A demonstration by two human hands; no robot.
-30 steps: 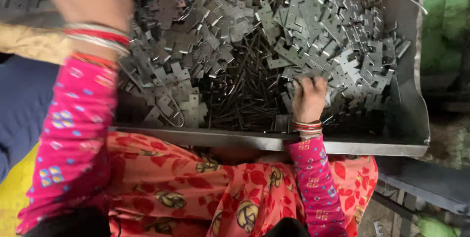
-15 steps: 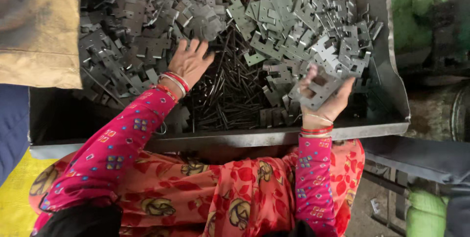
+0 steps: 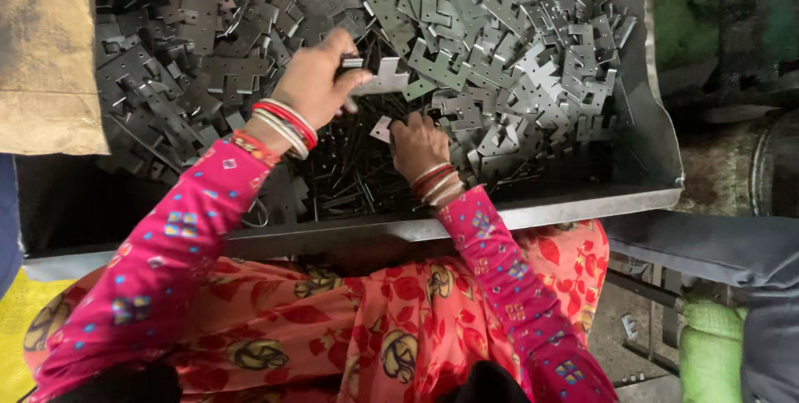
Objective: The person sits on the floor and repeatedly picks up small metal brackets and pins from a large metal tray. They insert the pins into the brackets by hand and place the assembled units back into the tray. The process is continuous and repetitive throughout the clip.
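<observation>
Over the metal tray (image 3: 583, 203), your hands work the stamped plates.
Left hand (image 3: 315, 82) grips a cross-shaped plate (image 3: 384, 80); right hand (image 3: 416, 143) pinches a small plate (image 3: 381, 129).

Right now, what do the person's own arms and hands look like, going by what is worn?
Both arms wear long bright pink sleeves dotted with small blue, yellow and white square motifs. The left hand is bare, with red and silver bangles at the wrist. The right hand is bare too, with darker red and pale bangles.

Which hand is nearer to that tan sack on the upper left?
Left. The left hand, gripping a flat metal plate, sits closer to the tan sack. The right hand lies farther away, on the far side of the left hand.
</observation>
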